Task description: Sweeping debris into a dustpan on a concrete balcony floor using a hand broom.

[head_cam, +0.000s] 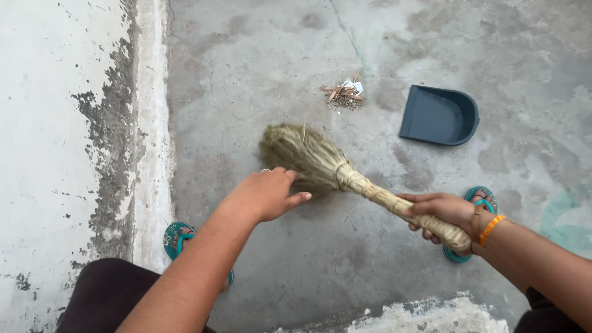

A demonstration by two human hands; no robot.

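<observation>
Starting at the left of the frame, the left hand [266,195] lies open with its fingers touching the bristles of the grass broom [320,166], gripping nothing. At lower right the right hand [441,216] is closed around the bound handle. Sweeping seems in hand: a small debris pile [344,95] sits at upper centre, apart from the dark blue dustpan [439,116], which looks empty.

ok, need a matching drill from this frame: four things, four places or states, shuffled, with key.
Things:
1. grass broom
2. dustpan
3. debris pile
4. left hand

Places or states:
A. lying on the floor, right of the litter
B. small heap left of the blue scoop
C. handle gripped by the right hand
D. fingers resting on the bristles

Pairs: 1-C, 2-A, 3-B, 4-D
</observation>
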